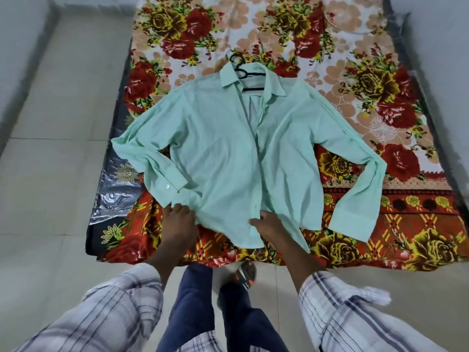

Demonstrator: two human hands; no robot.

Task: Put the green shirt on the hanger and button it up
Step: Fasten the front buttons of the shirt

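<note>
The green shirt (pixel 223 148) lay flat on the bed (pixel 355 47), hanger (pixel 253 73) in its collar, with left hand (pixel 177 215) and right hand (pixel 266 223) fingers pinching the hem, where a hard tug risked sliding the shoulders off the hanger.

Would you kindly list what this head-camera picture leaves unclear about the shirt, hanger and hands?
All in the head view:
1. hanger: only the hook and part of a bar show; the green shirt covers the rest.
2. placket buttons: too small to tell which are fastened.
3. left hand and right hand: fingertips hidden in the hem they grip.
4. bedsheet: cut off by the top edge.
</note>
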